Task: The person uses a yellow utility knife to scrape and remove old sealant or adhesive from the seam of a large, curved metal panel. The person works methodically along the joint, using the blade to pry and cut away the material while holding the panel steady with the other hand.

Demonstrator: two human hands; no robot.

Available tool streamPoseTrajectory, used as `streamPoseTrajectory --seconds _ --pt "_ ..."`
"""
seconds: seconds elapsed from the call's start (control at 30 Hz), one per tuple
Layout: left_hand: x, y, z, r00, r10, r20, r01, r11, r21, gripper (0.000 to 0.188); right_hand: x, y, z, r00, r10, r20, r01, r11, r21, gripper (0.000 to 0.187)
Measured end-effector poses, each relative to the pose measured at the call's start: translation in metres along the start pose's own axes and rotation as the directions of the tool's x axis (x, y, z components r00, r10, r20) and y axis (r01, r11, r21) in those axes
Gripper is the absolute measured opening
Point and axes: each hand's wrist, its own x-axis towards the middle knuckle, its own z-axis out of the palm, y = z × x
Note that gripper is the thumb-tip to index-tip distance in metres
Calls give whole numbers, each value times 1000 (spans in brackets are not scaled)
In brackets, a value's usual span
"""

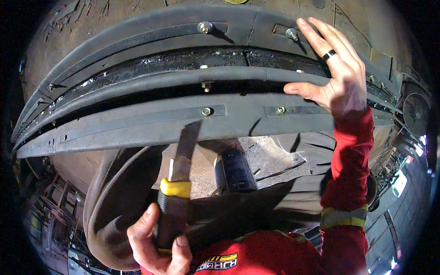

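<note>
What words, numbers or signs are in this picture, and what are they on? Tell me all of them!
Yellow, black and white patch on the red top: it has lettering, but I don't copy out printed words.
Dark blue cylinder: little pale marks near its lower end, too small and blurred to read.
Knife: no words that I can make out.

Item 1: knife (176, 188), 1 pc., blk./yel. handle (172, 213), wide blade (185, 146) out, pointing up & away; held in L grip (153, 260).
Item 2: curved assy. (238, 73), 1 pc., long grey bands (160, 121) w/ bolts (205, 27), rough blk. layer (183, 57) betw.; beyond L grip, under R grip (344, 78). Blade tip nr. closest band; contact unclear.
</note>
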Motion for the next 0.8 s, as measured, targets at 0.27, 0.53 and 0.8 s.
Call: streamPoseTrajectory --seconds 0.27,0.53,0.8 --pt "-5 8 23 946 -67 -318 94 993 72 73 2 8 2 1000 -3 7 2 1000 20 91" --pt "3 26 26 876 152 -457 -71 980 188 63 3 8 0 998 64 -9 -63 996 69 90" --pt "-5 17 19 804 119 -583 -104 993 60 71 4 14 1 998 55 8 -55 991 121 89"
